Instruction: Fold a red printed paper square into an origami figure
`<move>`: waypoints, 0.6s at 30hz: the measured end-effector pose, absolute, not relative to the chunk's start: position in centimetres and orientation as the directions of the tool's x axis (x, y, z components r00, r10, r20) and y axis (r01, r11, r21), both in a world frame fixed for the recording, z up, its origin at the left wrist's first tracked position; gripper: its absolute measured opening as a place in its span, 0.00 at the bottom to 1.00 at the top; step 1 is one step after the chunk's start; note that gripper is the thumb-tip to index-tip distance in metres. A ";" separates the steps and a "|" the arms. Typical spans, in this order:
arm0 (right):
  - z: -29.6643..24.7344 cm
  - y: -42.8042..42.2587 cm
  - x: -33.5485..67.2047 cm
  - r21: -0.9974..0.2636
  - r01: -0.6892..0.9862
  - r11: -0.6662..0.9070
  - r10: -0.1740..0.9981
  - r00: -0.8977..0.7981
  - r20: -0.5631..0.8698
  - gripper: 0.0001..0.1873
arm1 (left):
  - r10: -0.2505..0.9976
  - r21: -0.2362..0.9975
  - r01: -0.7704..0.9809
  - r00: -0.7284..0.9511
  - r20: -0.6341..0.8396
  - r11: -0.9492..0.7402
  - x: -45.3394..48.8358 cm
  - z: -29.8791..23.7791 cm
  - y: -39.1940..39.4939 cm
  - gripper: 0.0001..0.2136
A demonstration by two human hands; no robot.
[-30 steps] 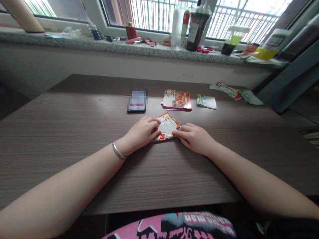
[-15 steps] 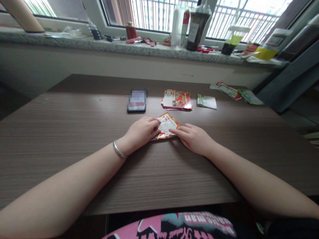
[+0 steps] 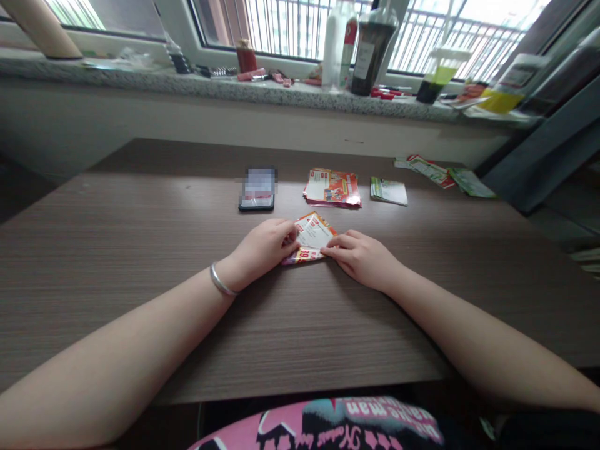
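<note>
A glossy printed leaflet, white with red and orange print, lies on the table between my hands, with a folded-over strip along its near edge. My left hand grips its left side with curled fingers. On the right, my right hand pinches the near right corner, thumb tucked underneath and partly hidden. Just beyond the leaflet is a stack of similar red and white leaflets. A phone with a blurred screen lies to the left of that stack.
Right of the stack sits a smaller pile of green and white papers. More green and red leaflets are spread near the table's far right corner. Bottles and a dark drink cup stand on the stone windowsill behind the table.
The strip along the leaflet's near edge now shows more of its large red print. My right fingers have bent and drawn back slightly at the corner; my left hand has shifted slightly.
</note>
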State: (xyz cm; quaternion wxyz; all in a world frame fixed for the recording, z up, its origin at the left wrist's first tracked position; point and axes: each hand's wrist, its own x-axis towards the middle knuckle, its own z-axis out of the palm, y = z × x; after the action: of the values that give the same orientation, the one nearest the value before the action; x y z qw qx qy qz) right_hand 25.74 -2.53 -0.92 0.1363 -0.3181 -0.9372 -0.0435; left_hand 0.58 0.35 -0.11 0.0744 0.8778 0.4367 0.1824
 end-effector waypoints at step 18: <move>-1.2 -1.8 26.5 0.021 0.689 0.725 0.653 -0.696 0.297 0.17 | 0.675 0.121 0.671 0.688 0.265 -0.731 1.4 0.3 -2.2 0.12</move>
State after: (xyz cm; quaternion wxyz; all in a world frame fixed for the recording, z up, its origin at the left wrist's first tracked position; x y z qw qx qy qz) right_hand 26.45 -1.81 -1.21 0.1359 -0.3653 -0.9186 -0.0654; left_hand 1.41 -2.24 0.32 0.0070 0.9187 0.3664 0.1472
